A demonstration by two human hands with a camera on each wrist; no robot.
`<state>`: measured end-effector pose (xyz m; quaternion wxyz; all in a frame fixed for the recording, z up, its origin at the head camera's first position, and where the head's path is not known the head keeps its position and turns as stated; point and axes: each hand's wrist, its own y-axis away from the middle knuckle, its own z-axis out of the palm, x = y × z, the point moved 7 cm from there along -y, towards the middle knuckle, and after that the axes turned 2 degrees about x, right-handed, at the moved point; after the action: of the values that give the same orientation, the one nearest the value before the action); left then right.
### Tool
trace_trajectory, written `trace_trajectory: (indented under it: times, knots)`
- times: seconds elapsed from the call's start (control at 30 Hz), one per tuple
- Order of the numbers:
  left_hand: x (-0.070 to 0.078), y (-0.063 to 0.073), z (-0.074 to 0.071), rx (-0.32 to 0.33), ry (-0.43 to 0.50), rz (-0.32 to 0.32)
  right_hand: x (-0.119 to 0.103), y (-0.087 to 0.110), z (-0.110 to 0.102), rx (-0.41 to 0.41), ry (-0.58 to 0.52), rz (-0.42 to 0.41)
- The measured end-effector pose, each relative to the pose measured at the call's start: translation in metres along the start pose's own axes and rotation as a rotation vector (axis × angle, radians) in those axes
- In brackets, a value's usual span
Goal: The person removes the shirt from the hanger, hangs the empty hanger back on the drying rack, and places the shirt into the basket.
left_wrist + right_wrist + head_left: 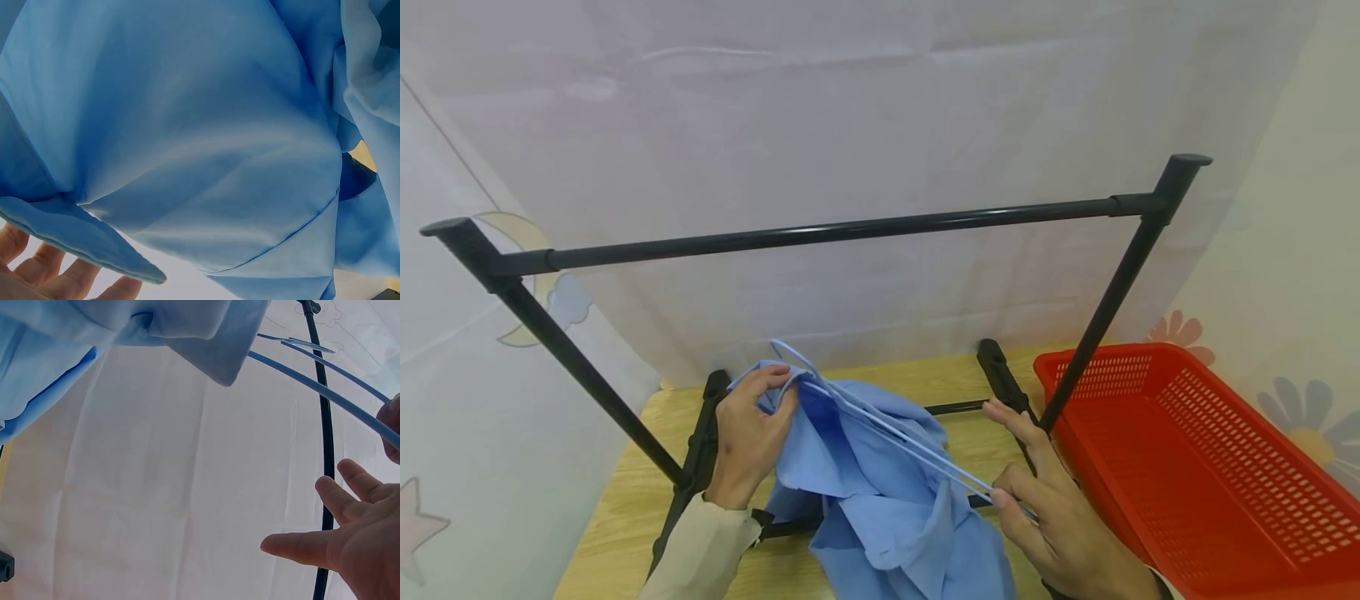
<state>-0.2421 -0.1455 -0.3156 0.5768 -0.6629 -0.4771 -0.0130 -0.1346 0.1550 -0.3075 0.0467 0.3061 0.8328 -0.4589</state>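
A light blue garment [880, 500], which looks like a collared shirt, hangs in folds in front of me. My left hand [751, 433] pinches its upper edge between thumb and fingers. In the left wrist view, cloth [206, 137] fills most of the picture and fingers [69, 281] show behind a flap. A thin blue clothes hanger [910, 446] lies partly inside the garment, its hook near the left hand. My right hand [1060, 517] pinches the hanger's right end. The right wrist view shows the hanger [325, 394] at the fingertips while the other fingers are spread.
A black garment rack [835, 235] stands on the wood-look table [617, 500], its top bar beyond my hands. To the right sits a red plastic basket [1150, 483], close to the rack's right post. A pale sheet [880, 108] covers the wall behind.
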Motion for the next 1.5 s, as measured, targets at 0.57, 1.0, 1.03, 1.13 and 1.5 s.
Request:
trace_trajectory:
  times: [0.57,1.0,1.03,1.13,1.5]
  knots:
    - [-0.013,0.002,0.002,-0.002,-0.019,-0.056,0.000,-0.001,0.000,-0.025,-0.014,-0.002]
    - [-0.023,0.002,0.004,-0.009,-0.039,-0.100,0.000,0.000,0.000,-0.043,-0.028,-0.003]
    - [-0.024,0.002,0.004,-0.008,-0.041,-0.102,0.000,0.000,-0.001,-0.045,-0.031,-0.002]
    - [-0.025,0.002,0.005,-0.006,-0.046,-0.111,0.000,0.000,-0.001,-0.045,-0.035,0.001]
    - [-0.035,0.003,0.007,-0.027,-0.063,-0.165,0.000,0.001,-0.003,-0.049,-0.047,0.010]
